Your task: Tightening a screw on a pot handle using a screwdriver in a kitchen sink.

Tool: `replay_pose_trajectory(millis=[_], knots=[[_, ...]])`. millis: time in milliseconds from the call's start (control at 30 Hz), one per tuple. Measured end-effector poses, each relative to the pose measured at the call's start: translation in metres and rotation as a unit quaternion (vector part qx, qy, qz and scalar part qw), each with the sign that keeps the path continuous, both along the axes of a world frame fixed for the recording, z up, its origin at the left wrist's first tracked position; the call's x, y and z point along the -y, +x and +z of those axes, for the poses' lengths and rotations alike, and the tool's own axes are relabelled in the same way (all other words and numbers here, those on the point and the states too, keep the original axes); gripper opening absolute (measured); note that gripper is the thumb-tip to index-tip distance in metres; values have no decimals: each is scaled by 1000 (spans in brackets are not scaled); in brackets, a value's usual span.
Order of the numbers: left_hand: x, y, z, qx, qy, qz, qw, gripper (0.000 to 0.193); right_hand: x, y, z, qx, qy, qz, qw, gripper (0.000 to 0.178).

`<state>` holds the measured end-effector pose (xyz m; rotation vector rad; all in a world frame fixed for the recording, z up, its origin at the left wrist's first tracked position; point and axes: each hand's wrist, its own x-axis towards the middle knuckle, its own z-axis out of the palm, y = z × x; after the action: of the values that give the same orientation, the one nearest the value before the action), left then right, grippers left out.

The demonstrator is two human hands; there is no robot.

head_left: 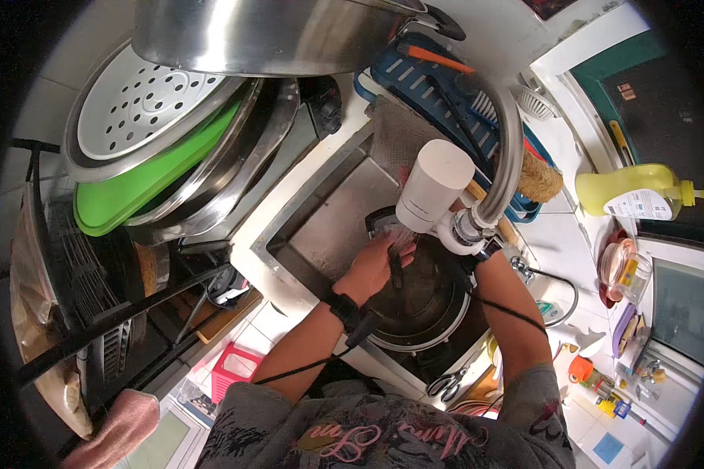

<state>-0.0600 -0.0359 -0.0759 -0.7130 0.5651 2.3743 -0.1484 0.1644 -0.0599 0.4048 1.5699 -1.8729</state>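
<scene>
A dark round pan (426, 301) with a pale rim sits in the metal sink (352, 199). My left hand (377, 264) is over the pan's left part, its fingers closed and bent about a narrow dark piece (396, 271) whose kind I cannot make out. Water runs down by these fingers, below the white tap filter (436, 187). My right hand (477, 254) reaches to the pan's right side. The filter's fitting and the pan's edge hide its fingers. A dark loop handle (381, 219) shows just beyond my left hand.
A large steel pot (281, 39) stands at the far left, above stacked basins and a white colander (145, 105). A blue rack (438, 94) holds brushes behind the sink. A yellow soap bottle (630, 194) is at right. Scissors (448, 383) lie near the sink's front edge.
</scene>
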Motion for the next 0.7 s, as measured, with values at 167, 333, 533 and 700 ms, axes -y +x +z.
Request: replay_pose_trajectory(millis=[167,333,533,700], knots=[[14,17,-7,30,-80,2,996,24,-9,-23,-15,-120,137,113,977,36],[24,38,5,-19,-164,-98,981,22,-21,-30,-18,-192,186,154,951,37],[26,69,22,14,-320,-143,937,19,-3,70,30,-271,310,179,894,37],[-9,103,17,-26,-309,-179,934,19,30,235,51,-77,261,64,960,52]])
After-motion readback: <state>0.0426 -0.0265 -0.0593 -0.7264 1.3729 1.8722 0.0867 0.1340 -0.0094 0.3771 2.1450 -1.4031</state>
